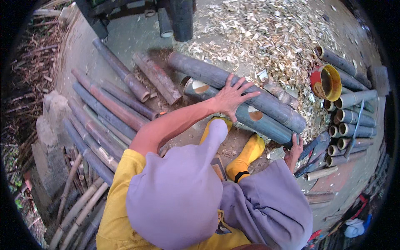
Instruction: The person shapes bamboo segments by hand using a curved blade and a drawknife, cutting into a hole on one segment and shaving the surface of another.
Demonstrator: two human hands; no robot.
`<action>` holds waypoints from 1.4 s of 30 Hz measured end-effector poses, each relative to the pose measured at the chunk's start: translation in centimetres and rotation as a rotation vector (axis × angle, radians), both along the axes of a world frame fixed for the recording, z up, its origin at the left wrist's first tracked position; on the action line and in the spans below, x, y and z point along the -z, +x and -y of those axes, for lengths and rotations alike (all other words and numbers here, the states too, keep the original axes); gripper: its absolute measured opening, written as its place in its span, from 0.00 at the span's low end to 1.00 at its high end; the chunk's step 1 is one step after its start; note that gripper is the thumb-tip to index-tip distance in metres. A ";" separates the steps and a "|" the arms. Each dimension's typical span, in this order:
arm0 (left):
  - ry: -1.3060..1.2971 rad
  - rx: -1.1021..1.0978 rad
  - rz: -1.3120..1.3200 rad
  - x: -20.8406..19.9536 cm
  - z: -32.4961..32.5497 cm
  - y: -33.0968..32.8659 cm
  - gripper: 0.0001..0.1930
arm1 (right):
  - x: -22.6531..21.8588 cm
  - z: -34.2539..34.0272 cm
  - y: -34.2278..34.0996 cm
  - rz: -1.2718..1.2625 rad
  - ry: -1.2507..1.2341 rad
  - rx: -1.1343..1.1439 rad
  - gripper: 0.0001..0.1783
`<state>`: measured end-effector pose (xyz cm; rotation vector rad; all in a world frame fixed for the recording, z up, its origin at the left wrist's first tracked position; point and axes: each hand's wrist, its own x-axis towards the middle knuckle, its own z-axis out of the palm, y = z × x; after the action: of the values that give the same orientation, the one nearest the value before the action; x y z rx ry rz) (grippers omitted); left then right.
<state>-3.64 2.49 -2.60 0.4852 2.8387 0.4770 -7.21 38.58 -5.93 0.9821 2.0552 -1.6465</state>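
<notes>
Two thick dark bamboo tubes lie side by side before me, slanting down to the right. Two pale-edged oval openings are cut into the nearer bamboo tube [266, 125]. The farther bamboo tube [193, 69] shows no such cuts. My left hand [234, 96] is open, its fingers spread over both tubes, with fingertips on the farther one. At the right end of the nearer tube, my right hand [294, 151] holds the rim with curled fingers; part of its grip is hidden. My feet in yellow socks [246, 157] are just below the tubes.
Wood chips [266, 33] cover the ground beyond. Cut bamboo pieces [354, 130] are stacked at the right, beside a red-and-yellow bucket [326, 82] and a bow saw [356, 129]. Long bamboo poles [112, 109] lie at the left. A dark stand [181, 21] is at the top.
</notes>
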 end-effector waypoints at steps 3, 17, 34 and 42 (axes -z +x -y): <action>0.017 -0.017 -0.004 0.0 0.1 0.3 0.70 | -0.2 0.0 -0.2 0.005 0.015 -0.014 0.31; 0.106 -0.023 -0.065 1.1 0.2 0.7 0.70 | 0.4 -1.7 -0.4 0.023 -0.030 -0.041 0.30; 0.043 -0.022 0.026 -0.2 -0.7 -1.6 0.68 | -0.9 1.1 -1.4 0.026 0.191 0.039 0.33; -0.001 0.011 0.024 -0.1 -1.8 -1.4 0.69 | 0.7 -1.9 0.2 -0.136 0.116 -0.053 0.28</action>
<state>-5.03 4.32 -2.53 0.4915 2.8117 0.4754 -7.06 40.47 -6.62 0.8653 2.2681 -1.6234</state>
